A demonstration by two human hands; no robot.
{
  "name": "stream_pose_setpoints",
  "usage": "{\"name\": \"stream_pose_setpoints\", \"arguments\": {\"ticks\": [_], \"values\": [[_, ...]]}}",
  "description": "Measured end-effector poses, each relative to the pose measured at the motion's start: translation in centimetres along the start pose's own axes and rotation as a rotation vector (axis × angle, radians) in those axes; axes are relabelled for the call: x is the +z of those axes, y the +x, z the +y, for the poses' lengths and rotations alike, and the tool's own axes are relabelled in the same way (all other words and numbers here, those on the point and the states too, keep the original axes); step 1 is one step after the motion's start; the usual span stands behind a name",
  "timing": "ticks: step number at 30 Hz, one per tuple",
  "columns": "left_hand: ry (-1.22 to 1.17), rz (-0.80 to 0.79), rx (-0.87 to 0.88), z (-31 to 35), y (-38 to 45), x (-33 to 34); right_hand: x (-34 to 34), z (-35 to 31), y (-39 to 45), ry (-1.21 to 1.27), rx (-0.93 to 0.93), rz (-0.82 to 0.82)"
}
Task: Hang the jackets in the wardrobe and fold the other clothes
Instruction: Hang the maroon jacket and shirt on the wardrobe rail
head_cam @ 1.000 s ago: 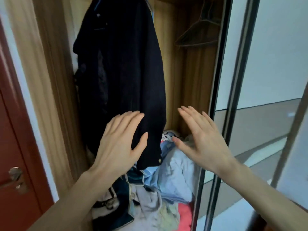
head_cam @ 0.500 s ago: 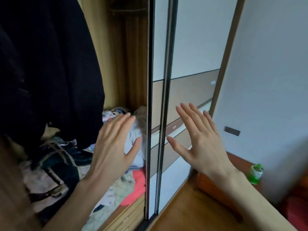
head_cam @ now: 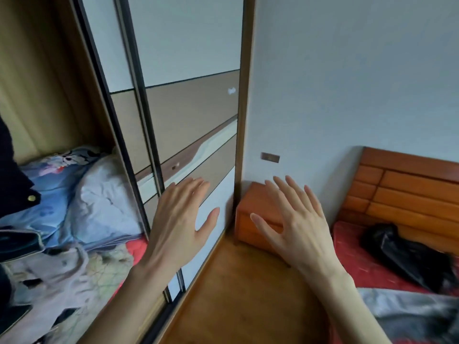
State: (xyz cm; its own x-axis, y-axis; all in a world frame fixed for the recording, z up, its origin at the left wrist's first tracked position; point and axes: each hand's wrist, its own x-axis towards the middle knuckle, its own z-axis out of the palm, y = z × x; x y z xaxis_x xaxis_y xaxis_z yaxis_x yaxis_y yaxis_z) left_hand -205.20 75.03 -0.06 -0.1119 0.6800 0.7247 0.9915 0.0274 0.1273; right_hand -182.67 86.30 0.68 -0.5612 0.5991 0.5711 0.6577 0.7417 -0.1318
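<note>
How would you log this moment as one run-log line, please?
left hand open, empty | right hand open, empty | black jacket on bed

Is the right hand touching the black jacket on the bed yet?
Apart. The head view shows the right hand open in the air in front of the nightstand, with red bedcover visible between it and the black jacket.

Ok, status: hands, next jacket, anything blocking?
Left hand and right hand open, empty. Black jacket lies on the bed. Nothing in between.
</note>
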Motion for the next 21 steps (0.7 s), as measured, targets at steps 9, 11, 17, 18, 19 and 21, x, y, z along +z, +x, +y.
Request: {"name": "stream_pose_setpoints", "arguments": {"ticks": [9,11,17,18,19,21], "values": [[-0.109,-0.145,-0.008,9.8,1.0,8.4,-0.1,10.6,-6.6,-0.057,0.188,-0.013],[-0.143,-0.182,0.007,11.8,1.4,10.2,-0.4,12.6,-7.8,-0.07,0.232,-0.007],[-0.239,-0.263,0.09,16.9,3.7,15.4,-0.7,17.2,-11.0,-0.129,0.4,0.007],[-0.259,-0.266,0.11,17.8,4.2,16.4,-0.7,17.8,-11.7,-0.14,0.432,0.014],[-0.28,-0.269,0.129,18.6,4.7,17.4,-0.7,18.5,-12.3,-0.153,0.464,0.019],[-0.332,-0.263,0.177,20.3,5.6,19.8,-0.9,19.9,-13.5,-0.188,0.531,0.034]]}}
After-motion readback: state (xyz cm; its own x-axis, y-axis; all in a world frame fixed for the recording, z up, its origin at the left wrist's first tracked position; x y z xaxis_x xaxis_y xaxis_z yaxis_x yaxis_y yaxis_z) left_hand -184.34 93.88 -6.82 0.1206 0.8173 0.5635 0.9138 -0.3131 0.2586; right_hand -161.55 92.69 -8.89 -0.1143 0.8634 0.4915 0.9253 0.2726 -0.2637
